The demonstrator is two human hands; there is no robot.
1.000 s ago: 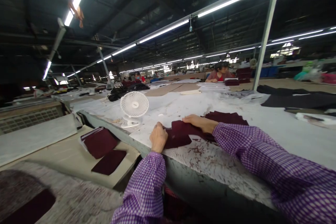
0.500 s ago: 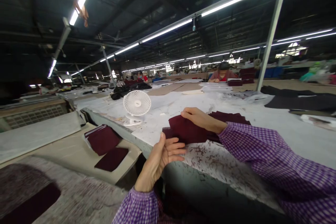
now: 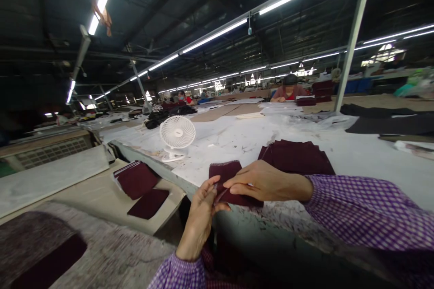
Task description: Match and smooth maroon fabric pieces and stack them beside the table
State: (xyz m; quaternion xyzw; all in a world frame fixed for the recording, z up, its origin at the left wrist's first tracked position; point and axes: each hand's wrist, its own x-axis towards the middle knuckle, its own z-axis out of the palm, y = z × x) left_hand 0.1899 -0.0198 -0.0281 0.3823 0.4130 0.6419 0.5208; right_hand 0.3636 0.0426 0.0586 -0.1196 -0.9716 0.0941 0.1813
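Note:
A maroon fabric piece (image 3: 225,169) lies at the near edge of the white-covered table, one edge turned up between my hands. My left hand (image 3: 200,212) is at that edge with its fingers curled around it, thumb below. From the right, my right hand (image 3: 262,182) pinches the same edge between thumb and fingertips, partly covering the cloth. Just beyond my right wrist, a fanned stack of maroon fabric pieces (image 3: 296,158) rests on the table.
A small white fan (image 3: 177,132) stands beyond my left hand. On a lower beige surface (image 3: 111,205) to the left lie more maroon pieces (image 3: 137,179). Dark grey cloth (image 3: 389,123) lies at the right, near a metal post (image 3: 354,40). A person (image 3: 288,90) sits across the table.
My right hand has come down and let the stack lie farther right on the table. My left hand has closed from spread fingers onto the edge of a single piece.

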